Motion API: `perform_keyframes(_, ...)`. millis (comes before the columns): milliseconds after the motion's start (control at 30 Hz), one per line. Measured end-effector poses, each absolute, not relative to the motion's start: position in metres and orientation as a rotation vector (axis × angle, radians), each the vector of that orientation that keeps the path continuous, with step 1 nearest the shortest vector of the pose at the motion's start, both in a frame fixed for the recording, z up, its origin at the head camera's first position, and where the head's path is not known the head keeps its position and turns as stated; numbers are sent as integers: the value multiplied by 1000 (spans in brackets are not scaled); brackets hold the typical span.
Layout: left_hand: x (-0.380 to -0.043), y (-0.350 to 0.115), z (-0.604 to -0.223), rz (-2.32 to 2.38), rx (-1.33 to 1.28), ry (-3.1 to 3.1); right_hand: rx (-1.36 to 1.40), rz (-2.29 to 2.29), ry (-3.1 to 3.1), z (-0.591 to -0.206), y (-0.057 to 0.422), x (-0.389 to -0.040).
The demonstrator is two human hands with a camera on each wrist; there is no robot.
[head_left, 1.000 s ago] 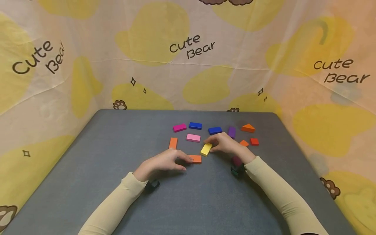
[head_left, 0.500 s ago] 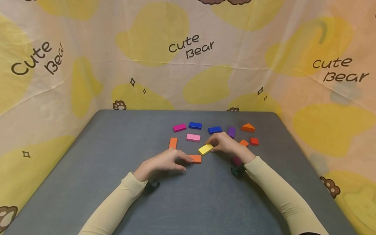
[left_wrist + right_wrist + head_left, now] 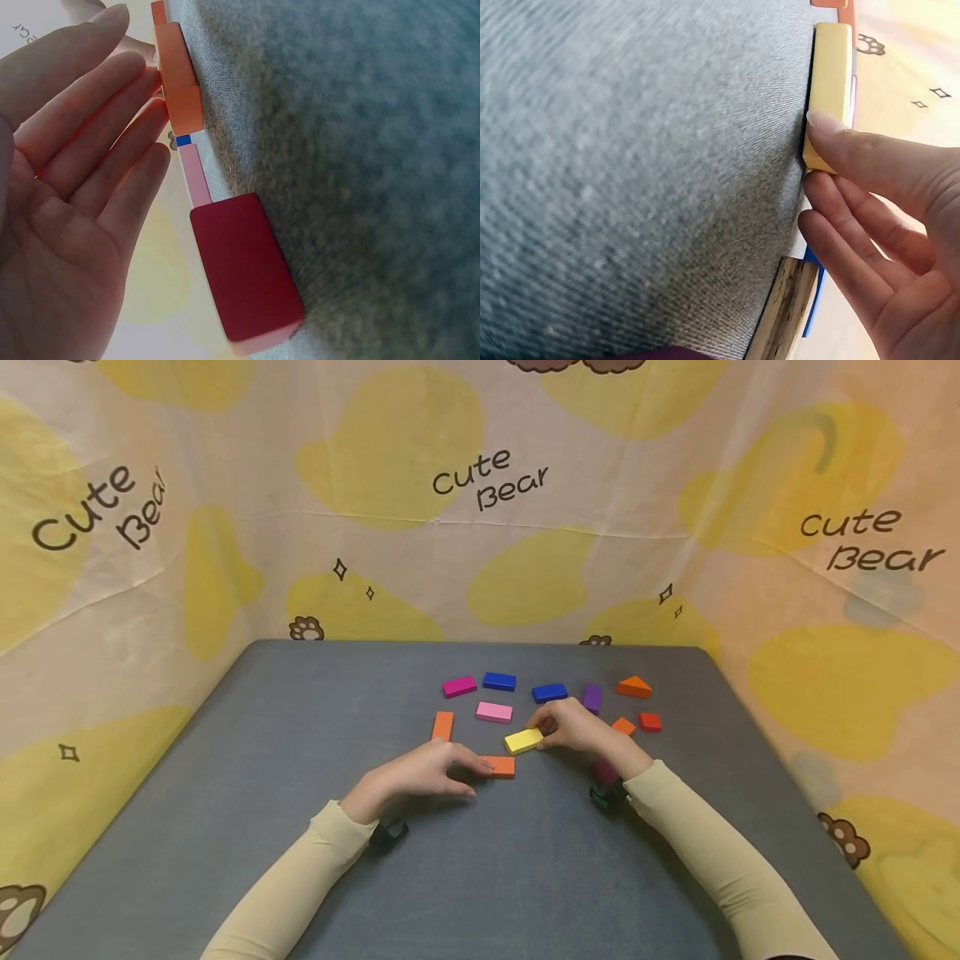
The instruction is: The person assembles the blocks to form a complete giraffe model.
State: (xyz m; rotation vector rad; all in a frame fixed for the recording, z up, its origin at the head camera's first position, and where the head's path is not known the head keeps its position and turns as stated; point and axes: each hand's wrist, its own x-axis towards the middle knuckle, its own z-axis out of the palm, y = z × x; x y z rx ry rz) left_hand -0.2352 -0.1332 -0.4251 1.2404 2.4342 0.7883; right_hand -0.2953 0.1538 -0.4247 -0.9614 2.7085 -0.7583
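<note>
My right hand (image 3: 576,727) pinches the right end of a yellow rectangular block (image 3: 521,742). In the right wrist view the thumb lies along the near side of the yellow block (image 3: 831,75), with fingertips at its end. Fairly straight and relaxed, the fingers of my left hand (image 3: 423,770) touch the left end of an orange block (image 3: 503,767), just in front of the yellow one. The left wrist view has the palm (image 3: 71,232) holding nothing, fingertips at the orange block (image 3: 178,67). Beyond this hand stands another orange block (image 3: 442,725), partly covered.
Behind are magenta (image 3: 459,687), pink (image 3: 494,712), blue (image 3: 499,681) and purple (image 3: 592,697) blocks. An orange triangle (image 3: 634,687) and red block (image 3: 650,722) sit right. A dark red block (image 3: 247,266) lies near the left palm; a dark maroon block (image 3: 604,771) under the right wrist.
My right hand has turned the yellow block from slanting upright to nearly level, its free end swinging left above the orange block. The left hand has kept its place.
</note>
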Motion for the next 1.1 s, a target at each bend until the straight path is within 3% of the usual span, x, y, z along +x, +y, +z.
perform_keyframes(1100,-236,-133,-426,773,1215,2431,-877,-859,2722,-419,124,-286)
